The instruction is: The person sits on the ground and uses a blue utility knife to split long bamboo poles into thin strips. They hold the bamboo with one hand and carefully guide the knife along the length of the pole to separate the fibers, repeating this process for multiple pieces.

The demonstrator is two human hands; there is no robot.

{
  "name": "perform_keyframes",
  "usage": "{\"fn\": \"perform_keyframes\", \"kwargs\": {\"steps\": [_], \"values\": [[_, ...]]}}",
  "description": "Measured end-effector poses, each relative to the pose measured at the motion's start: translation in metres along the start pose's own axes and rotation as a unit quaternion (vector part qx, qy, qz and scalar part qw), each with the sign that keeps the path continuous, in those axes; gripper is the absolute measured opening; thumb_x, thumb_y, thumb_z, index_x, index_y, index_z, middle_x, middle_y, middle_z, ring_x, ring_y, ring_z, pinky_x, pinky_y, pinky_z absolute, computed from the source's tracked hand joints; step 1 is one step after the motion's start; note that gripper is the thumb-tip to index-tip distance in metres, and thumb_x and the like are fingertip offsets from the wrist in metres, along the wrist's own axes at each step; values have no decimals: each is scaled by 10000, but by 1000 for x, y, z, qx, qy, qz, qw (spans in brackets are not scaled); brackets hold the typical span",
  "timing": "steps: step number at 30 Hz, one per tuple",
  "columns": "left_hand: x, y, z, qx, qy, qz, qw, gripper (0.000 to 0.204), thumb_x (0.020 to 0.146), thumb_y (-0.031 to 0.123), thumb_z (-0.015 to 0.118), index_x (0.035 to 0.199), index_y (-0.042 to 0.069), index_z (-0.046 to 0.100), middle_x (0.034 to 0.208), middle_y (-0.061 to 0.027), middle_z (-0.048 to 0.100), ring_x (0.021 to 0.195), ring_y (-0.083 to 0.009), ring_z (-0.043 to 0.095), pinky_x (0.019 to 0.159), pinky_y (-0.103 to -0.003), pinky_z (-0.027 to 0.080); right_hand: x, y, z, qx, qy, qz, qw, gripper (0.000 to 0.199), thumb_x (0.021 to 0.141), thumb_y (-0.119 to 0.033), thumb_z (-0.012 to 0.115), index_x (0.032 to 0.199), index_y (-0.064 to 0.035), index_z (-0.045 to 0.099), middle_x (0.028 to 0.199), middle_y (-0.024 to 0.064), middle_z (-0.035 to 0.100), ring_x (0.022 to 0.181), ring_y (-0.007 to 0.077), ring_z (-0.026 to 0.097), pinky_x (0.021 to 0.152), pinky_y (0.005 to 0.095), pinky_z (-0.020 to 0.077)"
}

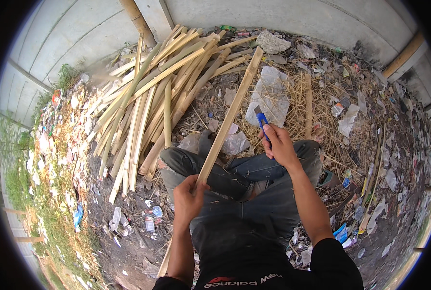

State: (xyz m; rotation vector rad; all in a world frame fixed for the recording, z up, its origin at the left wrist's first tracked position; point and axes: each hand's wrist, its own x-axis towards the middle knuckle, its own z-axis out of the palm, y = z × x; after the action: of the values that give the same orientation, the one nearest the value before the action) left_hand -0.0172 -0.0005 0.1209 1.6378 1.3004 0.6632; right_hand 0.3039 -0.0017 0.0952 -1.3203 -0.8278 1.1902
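Note:
My left hand (189,197) is closed around a long split bamboo strip (231,112), which slants up and away to the right across my crossed legs. The strip's lower end passes under my left forearm and shows again beside it. In my right hand (279,146) is a blue utility knife (261,119), its short blade pointing up and away. The knife is apart from the strip, to its right. A large heap of split bamboo strips (152,96) lies ahead on the left.
Pale concrete panel walls (293,17) close off the far side. A grey stone (273,42) and a translucent plastic sheet (268,96) lie ahead. Thin shavings (297,104) and scattered litter cover the ground on the right. A plastic bottle (149,223) lies left of my legs.

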Motion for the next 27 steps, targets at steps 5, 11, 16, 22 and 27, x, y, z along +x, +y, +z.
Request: {"fn": "perform_keyframes", "kwargs": {"steps": [5, 11, 16, 22, 27], "values": [[5, 6, 2, -51, -20, -11, 998, 271, 1078, 200, 632, 1156, -45, 716, 790, -26, 713, 629, -49, 559, 573, -248, 432, -8, 2, 14, -98, -71, -72, 990, 381, 1164, -369, 478, 1062, -25, 605, 698, -6, 504, 587, 73, 486, 569, 272, 413], [10, 4, 8, -36, -31, -52, 998, 257, 1085, 198, 622, 1134, -37, 714, 742, -54, 709, 713, -110, 650, 678, -302, 505, -41, 2, 55, -324, -125, -105, 932, 472, 1095, -473, 549, 1026, -9, 600, 751, 230, 673, 707, 416, 689, 661, 510, 516], [12, 1, 15, 7, 4, 36, 999, 229, 1066, 182, 649, 1075, -33, 725, 721, -72, 698, 617, -117, 617, 591, -317, 474, -62, -2, 87, -492, -168, -96, 849, 565, 1049, -548, 572, 893, -17, 689, 685, 247, 693, 686, 489, 703, 646, 589, 551], [5, 8, 12, 91, 47, 31, 994, 202, 1016, 165, 707, 1009, -32, 755, 685, -111, 714, 591, -177, 666, 585, -339, 493, -29, 14, 76, -517, -61, -134, 843, 609, 1059, -557, 553, 807, -23, 703, 678, 245, 691, 680, 487, 703, 647, 580, 558], [-31, -12, 2, 122, 17, 24, 992, 187, 986, 160, 740, 1005, -25, 762, 687, -117, 724, 653, -236, 741, 638, -350, 539, 52, 19, -42, -498, 103, -67, 859, 707, 1091, -566, 528, 741, 37, 644, 575, 189, 531, 546, 351, 551, 587, 490, 428]]}}
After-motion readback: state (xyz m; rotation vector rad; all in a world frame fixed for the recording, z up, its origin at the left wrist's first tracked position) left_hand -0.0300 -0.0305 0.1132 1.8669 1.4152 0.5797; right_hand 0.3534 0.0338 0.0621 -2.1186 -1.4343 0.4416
